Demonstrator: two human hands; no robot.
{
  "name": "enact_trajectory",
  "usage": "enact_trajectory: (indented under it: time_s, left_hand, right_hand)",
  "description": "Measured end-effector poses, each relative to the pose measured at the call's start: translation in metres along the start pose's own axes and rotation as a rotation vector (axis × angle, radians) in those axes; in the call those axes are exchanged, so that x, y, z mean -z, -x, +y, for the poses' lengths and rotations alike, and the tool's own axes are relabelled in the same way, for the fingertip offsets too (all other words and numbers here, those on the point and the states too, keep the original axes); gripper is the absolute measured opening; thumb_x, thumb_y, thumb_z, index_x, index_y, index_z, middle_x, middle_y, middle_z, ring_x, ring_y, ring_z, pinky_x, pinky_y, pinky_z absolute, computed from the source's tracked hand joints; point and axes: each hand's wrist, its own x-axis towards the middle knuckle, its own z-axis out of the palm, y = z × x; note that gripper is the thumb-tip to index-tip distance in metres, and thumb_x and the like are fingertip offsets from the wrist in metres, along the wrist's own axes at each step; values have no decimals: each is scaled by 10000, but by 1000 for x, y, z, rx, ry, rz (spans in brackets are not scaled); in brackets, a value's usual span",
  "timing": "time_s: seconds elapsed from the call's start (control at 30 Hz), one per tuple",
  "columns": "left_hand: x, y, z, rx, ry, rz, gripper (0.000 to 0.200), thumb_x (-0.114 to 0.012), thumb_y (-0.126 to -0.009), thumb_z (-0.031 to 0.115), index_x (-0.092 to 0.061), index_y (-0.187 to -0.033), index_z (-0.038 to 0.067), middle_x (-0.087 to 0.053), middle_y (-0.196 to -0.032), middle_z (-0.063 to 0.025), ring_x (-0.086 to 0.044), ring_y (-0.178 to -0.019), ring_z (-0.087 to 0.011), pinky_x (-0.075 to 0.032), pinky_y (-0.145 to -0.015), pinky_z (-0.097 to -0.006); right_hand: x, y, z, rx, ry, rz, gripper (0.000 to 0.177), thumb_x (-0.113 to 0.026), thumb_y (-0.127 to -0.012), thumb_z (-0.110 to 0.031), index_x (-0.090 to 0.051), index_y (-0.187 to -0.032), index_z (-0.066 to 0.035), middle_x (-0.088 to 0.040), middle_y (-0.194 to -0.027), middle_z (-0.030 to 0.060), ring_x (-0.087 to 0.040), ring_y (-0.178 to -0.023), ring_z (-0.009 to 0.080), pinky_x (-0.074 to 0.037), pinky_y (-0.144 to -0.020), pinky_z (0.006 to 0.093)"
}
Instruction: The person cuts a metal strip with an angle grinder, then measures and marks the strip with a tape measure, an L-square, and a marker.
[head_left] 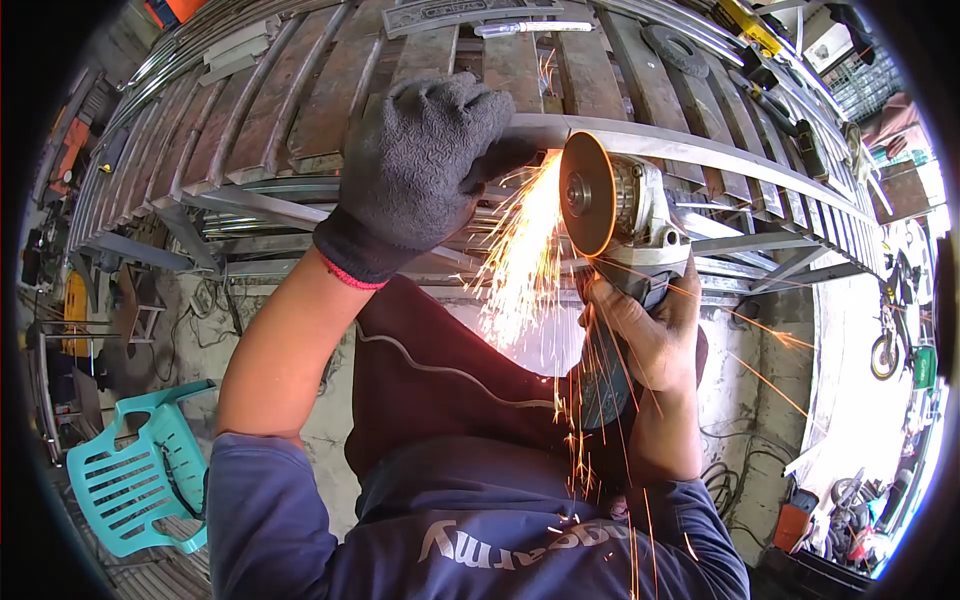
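Observation:
My left hand (420, 165), in a dark grey work glove with a red-edged cuff, is closed around the end of a flat grey metal bar (750, 162) at the table's front edge. My bare right hand (650, 335) grips the body of an angle grinder (645, 210), which is held upright. Its thin orange-brown disc (588, 195) meets the bar just right of the glove. Bright sparks (530, 255) pour down and left from the contact, and some streak across toward my right arm. The fingertips of my left hand are partly hidden behind the bar.
The slatted metal table (330, 80) carries a level (450, 12), a white marker (530, 28) and a spare disc (675, 50). A teal plastic chair (140, 470) stands lower left. Cables (735, 490) lie on the floor, and a bicycle (890, 330) is at right.

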Motion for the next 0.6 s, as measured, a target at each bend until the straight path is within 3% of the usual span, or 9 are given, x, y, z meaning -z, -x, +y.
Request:
enact_trajectory:
  time_s: [0.6]
  left_hand:
    - [-2,0,-1,1,61,29,489,-943,-931,260,-776,-1369,118,-746,-1368,-80,-719,-1205,-358,-583,-1056,-499]
  right_hand:
    - [-2,0,-7,-8,-17,-23,962,-868,-974,41,-299,-1748,65,-711,-1468,182,-723,-1297,215,-617,-1088,370]
